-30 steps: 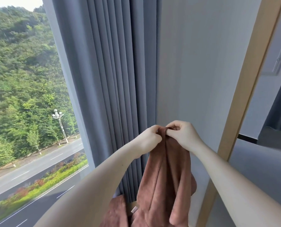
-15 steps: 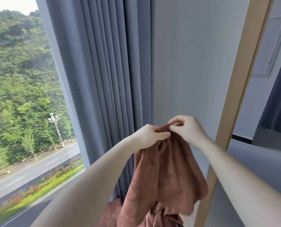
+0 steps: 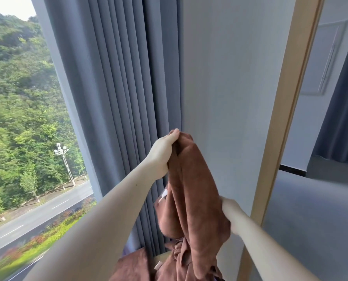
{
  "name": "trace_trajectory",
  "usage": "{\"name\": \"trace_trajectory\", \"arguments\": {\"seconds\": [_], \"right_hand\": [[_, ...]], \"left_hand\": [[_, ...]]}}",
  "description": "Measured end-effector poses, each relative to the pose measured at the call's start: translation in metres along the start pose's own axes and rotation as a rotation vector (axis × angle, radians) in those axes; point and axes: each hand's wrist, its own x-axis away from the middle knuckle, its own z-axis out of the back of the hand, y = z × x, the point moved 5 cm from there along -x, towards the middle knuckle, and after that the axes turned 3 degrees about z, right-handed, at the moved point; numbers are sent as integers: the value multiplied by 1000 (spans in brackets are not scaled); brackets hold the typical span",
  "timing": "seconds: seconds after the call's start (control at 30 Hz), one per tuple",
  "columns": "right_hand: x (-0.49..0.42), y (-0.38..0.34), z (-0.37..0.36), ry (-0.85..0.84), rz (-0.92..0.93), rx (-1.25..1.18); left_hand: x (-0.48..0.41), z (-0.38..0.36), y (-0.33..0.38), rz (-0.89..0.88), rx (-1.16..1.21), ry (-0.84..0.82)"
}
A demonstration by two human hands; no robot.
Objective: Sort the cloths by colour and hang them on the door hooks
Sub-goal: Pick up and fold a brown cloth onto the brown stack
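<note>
The rust-brown terry cloth point(image 3: 191, 185) hangs in front of the person, between the grey pleated curtain point(image 3: 118, 98) on its left and the pale flat panel point(image 3: 225, 82) behind and to its right, and its long axis runs nearly upright, leaning a little from the top left down to the bottom right. The left hand point(image 3: 164, 154) is the higher one: its fingers are curled tight round the bunched top end of the cloth, with the thumb tip showing at the crest. The right hand point(image 3: 231, 214) sits well lower, at the cloth's right edge, and seems to clasp the fabric there, though its fingers are mostly hidden behind the folds. The cloth's weight therefore appears to hang from the left hand, while the right only draws the side outward. The lower end trails down to a heap of further brown cloths point(image 3: 132, 266) at the bottom of the view. No hook shows anywhere, neither on the panel nor on the light wooden frame point(image 3: 286, 122) to its right, so where the cloth must go cannot be told; I judge that the gathered top end in the left hand, the part nearest the panel, is the part to carry up and over a hook
</note>
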Motion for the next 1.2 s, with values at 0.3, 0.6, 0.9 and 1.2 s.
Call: {"name": "trace_trajectory", "arguments": {"seconds": [0.3,0.6,0.9,1.2], "right_hand": [[30,-9,-28,-467,-57,-398],[6,-69,4,-324,171,-690],[7,-119,58,-66,248,-705],[24,-152,85,-112,397,-442]], "left_hand": [[-4,7,9,-96,-26,52],[-17,49,10,-39,-292,129],[-30,80,10,-133,-203,307],[-33,87,28,-238,-563,456]]}}
